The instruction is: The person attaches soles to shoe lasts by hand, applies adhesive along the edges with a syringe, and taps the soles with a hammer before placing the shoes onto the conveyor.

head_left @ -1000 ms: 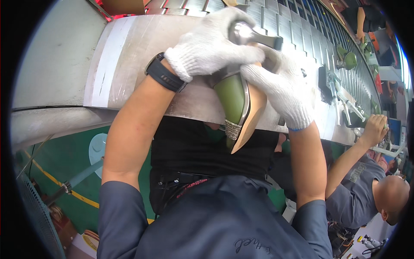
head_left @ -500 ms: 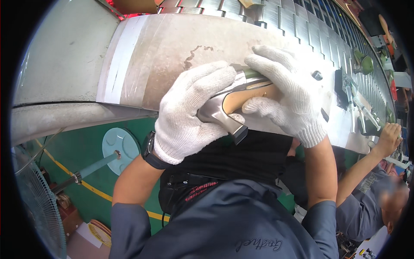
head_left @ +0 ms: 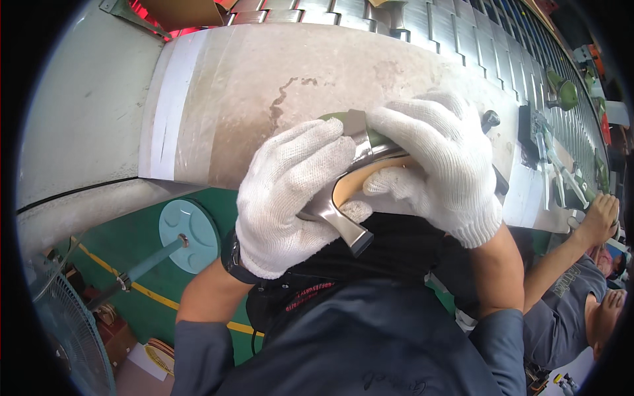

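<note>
Both my hands wear white knitted gloves and hold one silver high-heeled shoe [head_left: 340, 221] between them. My left hand [head_left: 281, 201] wraps around its heel end, with the thumb beneath. At the other end, my right hand [head_left: 442, 168] closes over the front, which its fingers mostly hide. The tan inner sole [head_left: 348, 187] faces me, and the slim heel with a dark tip points down toward my lap. A grey-silver strap and a green piece [head_left: 378, 138] show between the two hands; I cannot tell what the green piece is.
A worn, stained worktop [head_left: 224, 99] lies under my hands, with a metal slat conveyor [head_left: 317, 16] beyond. Small tools [head_left: 551, 152] lie at the right, near a co-worker's hand [head_left: 601, 214]. At the lower left are a pale blue round base [head_left: 189, 234] and a fan [head_left: 72, 317].
My hands and the shoe sit slightly lower in the picture, and the heel has tipped downward. More of the green piece shows between my fingers.
</note>
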